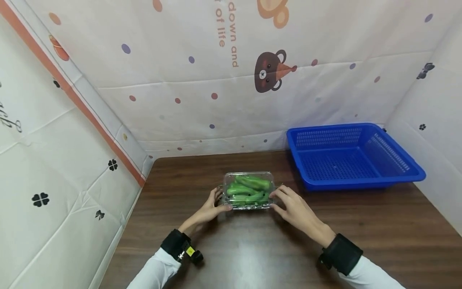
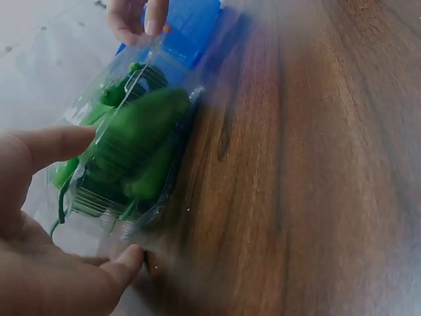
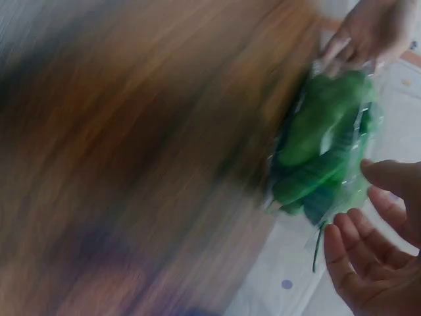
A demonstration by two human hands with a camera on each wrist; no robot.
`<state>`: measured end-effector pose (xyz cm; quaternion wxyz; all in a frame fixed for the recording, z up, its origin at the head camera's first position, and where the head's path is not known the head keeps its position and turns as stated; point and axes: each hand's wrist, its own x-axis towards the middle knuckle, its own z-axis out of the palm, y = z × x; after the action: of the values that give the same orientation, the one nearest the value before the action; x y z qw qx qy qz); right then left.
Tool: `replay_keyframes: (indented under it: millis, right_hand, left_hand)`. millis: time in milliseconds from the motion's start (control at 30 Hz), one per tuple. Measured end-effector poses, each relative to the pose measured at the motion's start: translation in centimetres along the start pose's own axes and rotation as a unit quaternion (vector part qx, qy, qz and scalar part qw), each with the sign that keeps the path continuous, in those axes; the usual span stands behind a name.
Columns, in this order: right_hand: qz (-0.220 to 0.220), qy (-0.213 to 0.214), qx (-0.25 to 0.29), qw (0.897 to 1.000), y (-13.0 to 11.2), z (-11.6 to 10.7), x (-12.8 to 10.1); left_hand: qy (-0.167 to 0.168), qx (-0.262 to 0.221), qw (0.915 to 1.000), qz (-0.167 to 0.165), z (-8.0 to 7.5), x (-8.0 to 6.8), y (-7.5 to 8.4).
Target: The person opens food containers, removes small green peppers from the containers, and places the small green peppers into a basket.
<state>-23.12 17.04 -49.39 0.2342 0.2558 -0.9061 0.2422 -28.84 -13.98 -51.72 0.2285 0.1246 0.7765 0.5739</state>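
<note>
A clear plastic box [image 1: 249, 175] of long green peppers [image 1: 252, 182] is between the two hands, its lid down over the peppers. The left hand [image 1: 210, 208] holds the box's left end, thumb at the near corner and fingers farther back along the side. At the opposite end, the right hand [image 1: 294, 208] has its thumb and fingertips on the right edge. In the left wrist view, thin pepper stems [image 2: 62, 204] poke out past the box's end. One stem [image 3: 317, 250] also sticks out beside the right fingers in the right wrist view.
A blue plastic basket [image 1: 346, 185] with slotted sides stands at the back right of the brown wooden table [image 1: 231, 249]. Printed cloth walls [image 1: 180, 120] enclose the table at the back and both sides. A black band with a small device [image 1: 180, 247] circles the left wrist.
</note>
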Motion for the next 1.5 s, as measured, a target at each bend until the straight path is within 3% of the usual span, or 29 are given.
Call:
replay_keyframes:
  millis: [167, 500, 633, 833, 1000, 1167, 1367, 1500]
  right_hand:
    - [-0.052, 0.014, -0.042, 0.998, 0.8, 0.1, -0.1]
    - [-0.126, 0.023, -0.049, 0.991, 1.3, 0.2, 0.8]
    - [-0.133, 0.02, -0.093, 0.987, 1.3, 0.2, 1.2]
    - [-0.107, -0.014, -0.164, 0.981, 1.0, -0.2, 1.9]
    - [-0.06, -0.058, -0.146, 0.986, 0.5, -0.7, 1.4]
    - [-0.023, -0.07, -0.136, 0.988, -0.1, -1.4, 1.2]
    - [-0.005, -0.043, -0.048, 0.998, 0.4, -4.1, 3.9]
    - [0.054, -0.007, 0.025, 0.998, 1.4, -4.7, 6.1]
  left_hand:
    - [-0.026, -0.029, 0.9984, -0.042, 0.1, 0.2, -0.4]
    - [-0.031, -0.127, 0.9894, -0.062, 0.5, 0.2, -0.7]
    - [-0.021, -0.124, 0.9904, -0.059, 0.9, 0.5, -0.7]
    - [-0.009, -0.109, 0.993, -0.044, 1.4, 0.8, -0.6]
    - [-0.006, -0.098, 0.9946, -0.033, 2.2, 0.9, -1.0]
    - [-0.005, -0.078, 0.9967, -0.023, 2.9, 0.7, -1.4]
    - [-0.008, -0.078, 0.9968, -0.013, 2.5, 0.8, -0.9]
    - [-0.005, -0.075, 0.9971, -0.016, 2.4, 0.5, -1.1]
